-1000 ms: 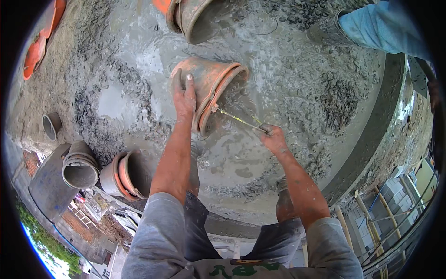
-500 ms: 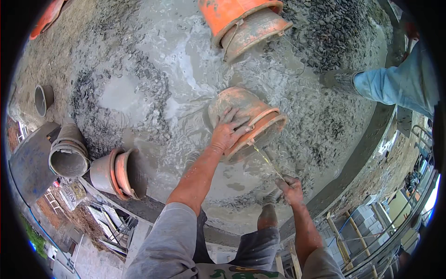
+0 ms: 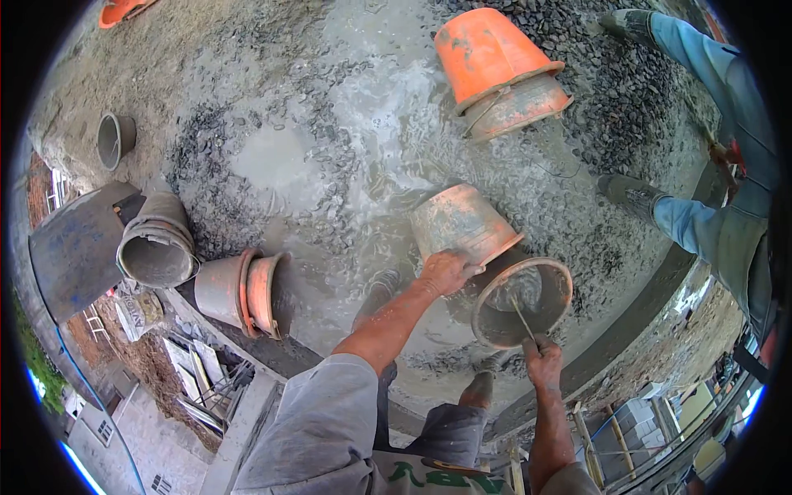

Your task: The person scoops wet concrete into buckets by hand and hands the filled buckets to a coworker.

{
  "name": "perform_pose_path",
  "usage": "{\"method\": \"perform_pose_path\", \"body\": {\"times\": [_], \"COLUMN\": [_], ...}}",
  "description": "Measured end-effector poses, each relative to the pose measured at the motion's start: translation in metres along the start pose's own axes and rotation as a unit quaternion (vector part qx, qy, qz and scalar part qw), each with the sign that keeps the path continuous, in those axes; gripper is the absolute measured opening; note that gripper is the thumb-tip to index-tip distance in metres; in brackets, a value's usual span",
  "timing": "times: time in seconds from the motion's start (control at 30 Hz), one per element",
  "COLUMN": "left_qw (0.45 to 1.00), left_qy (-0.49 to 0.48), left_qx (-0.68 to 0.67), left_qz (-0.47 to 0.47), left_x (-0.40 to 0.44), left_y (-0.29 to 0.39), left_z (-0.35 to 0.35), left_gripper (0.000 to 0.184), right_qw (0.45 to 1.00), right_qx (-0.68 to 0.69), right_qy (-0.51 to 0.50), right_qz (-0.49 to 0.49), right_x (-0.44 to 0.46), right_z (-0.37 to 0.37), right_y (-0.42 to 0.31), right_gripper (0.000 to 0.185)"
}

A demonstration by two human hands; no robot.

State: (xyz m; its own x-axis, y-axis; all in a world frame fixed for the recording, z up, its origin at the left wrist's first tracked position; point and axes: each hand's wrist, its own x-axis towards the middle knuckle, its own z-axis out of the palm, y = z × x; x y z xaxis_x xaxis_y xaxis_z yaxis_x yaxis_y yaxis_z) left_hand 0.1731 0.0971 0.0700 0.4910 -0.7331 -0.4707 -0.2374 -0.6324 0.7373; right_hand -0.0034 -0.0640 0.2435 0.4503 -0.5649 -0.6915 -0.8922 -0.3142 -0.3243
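An orange-grey bucket [image 3: 460, 224] lies tilted on the wet grey ground, and my left hand [image 3: 448, 272] grips its rim with closed fingers. Beside it, to the lower right, a second grey bucket [image 3: 492, 299] shows its open mouth, with some wet material inside. My right hand [image 3: 542, 355] is closed on that bucket's handle at the near rim. The two buckets are apart, side by side. Thin cord-like handle parts run from my right hand across the bucket's mouth.
Stacked orange buckets [image 3: 492, 51] lie farther off beside dark gravel [image 3: 615, 99]. At the left are nested buckets [image 3: 221, 290], a grey stack [image 3: 157, 239] and a small bucket [image 3: 115, 140]. A co-worker's boots and blue trousers [image 3: 685, 41] stand at the right.
The nested pair of buckets has come apart: my right hand has pulled one out toward the lower right. My left hand has shifted from the bucket's side to its rim. More of the co-worker shows.
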Motion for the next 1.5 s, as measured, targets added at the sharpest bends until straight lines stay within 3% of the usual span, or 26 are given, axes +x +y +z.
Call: {"method": "perform_pose_path", "body": {"times": [0.03,0.07,0.1,0.23,0.3,0.37,0.4,0.47,0.5,0.53,0.57,0.7,0.77,0.87,0.93,1.0,1.07,1.1,1.2,1.3,1.37,1.5], "left_qw": [0.998,0.991,0.976,0.946,0.914,0.884,0.875,0.831,0.826,0.841,0.861,0.892,0.849,0.918,0.928,0.932,0.936,0.941,0.881,0.796,0.760,0.828], "left_qy": [0.004,0.092,0.086,0.261,0.331,0.388,0.428,0.492,0.476,0.494,0.467,0.397,0.347,0.259,0.241,0.267,0.292,0.288,0.345,0.426,0.503,0.466], "left_qx": [0.007,-0.020,-0.062,-0.060,-0.118,-0.051,0.034,0.202,0.224,0.098,0.000,-0.085,-0.335,-0.168,-0.120,-0.093,-0.070,-0.048,-0.118,-0.216,-0.290,-0.219], "left_qz": [-0.054,-0.092,-0.190,-0.182,-0.203,-0.255,-0.225,-0.161,-0.203,-0.199,-0.201,-0.201,-0.215,-0.250,-0.259,-0.226,-0.182,-0.171,-0.300,-0.371,-0.292,-0.224], "left_x": [0.004,0.006,0.008,-0.032,-0.065,-0.102,-0.107,-0.110,-0.107,-0.095,-0.082,0.010,0.064,0.112,0.103,0.085,0.054,0.040,0.013,0.018,0.037,0.065], "left_y": [-0.006,-0.015,-0.033,-0.090,-0.096,-0.103,-0.104,-0.109,-0.106,-0.105,-0.126,-0.151,-0.136,-0.126,-0.103,-0.083,-0.064,-0.055,-0.079,-0.099,-0.097,-0.066], "left_z": [-0.017,-0.039,-0.069,-0.211,-0.271,-0.313,-0.311,-0.293,-0.280,-0.260,-0.237,-0.146,-0.119,-0.092,-0.087,-0.083,-0.068,-0.060,-0.040,-0.028,-0.010,0.015], "left_gripper": [0.044,0.043,0.044,0.046,0.039,0.031,0.031,0.033,0.039,0.039,0.043,0.054,0.060,0.063,0.062,0.058,0.055,0.055,0.057,0.061,0.065,0.061], "right_qw": [0.999,0.999,0.999,0.982,0.978,0.973,0.965,0.934,0.931,0.929,0.939,0.947,0.942,0.880,0.870,0.879,0.838,0.849,0.883,0.933,0.900,0.864], "right_qx": [-0.030,-0.040,-0.048,-0.019,0.008,0.106,0.150,0.272,0.274,0.274,0.268,0.313,0.335,0.459,0.456,0.423,0.521,0.502,0.446,0.357,0.429,0.491], "right_qy": [0.017,0.008,-0.001,-0.016,-0.031,-0.079,-0.109,-0.230,-0.239,-0.248,-0.215,-0.070,-0.030,0.035,0.113,0.094,0.006,0.015,-0.056,-0.029,-0.060,-0.106], "right_qz": [-0.013,-0.020,-0.024,-0.189,-0.206,-0.192,-0.184,-0.032,-0.007,0.017,-0.002,-0.018,-0.008,0.115,0.149,0.199,0.162,0.162,0.132,0.021,0.040,0.035], "right_x": [-0.001,-0.002,-0.005,-0.006,-0.006,0.012,0.025,0.066,0.094,0.122,0.143,0.217,0.238,0.223,0.209,0.182,0.144,0.132,0.127,0.132,0.149,0.172], "right_z": [-0.002,-0.005,-0.004,0.028,0.045,0.061,0.069,0.073,0.075,0.077,0.082,0.105,0.118,0.136,0.152,0.170,0.172,0.184,0.169,0.182,0.174,0.138], "right_y": [-0.014,-0.034,-0.052,-0.109,-0.142,-0.158,-0.160,-0.130,-0.101,-0.071,-0.045,0.011,0.044,0.035,0.040,0.041,0.025,0.015,-0.018,0.001,0.044,0.138], "right_gripper": [0.016,0.016,0.016,0.016,0.016,0.018,0.019,0.024,0.026,0.028,0.028,0.028,0.029,0.031,0.031,0.032,0.035,0.036,0.039,0.038,0.036,0.034]}}
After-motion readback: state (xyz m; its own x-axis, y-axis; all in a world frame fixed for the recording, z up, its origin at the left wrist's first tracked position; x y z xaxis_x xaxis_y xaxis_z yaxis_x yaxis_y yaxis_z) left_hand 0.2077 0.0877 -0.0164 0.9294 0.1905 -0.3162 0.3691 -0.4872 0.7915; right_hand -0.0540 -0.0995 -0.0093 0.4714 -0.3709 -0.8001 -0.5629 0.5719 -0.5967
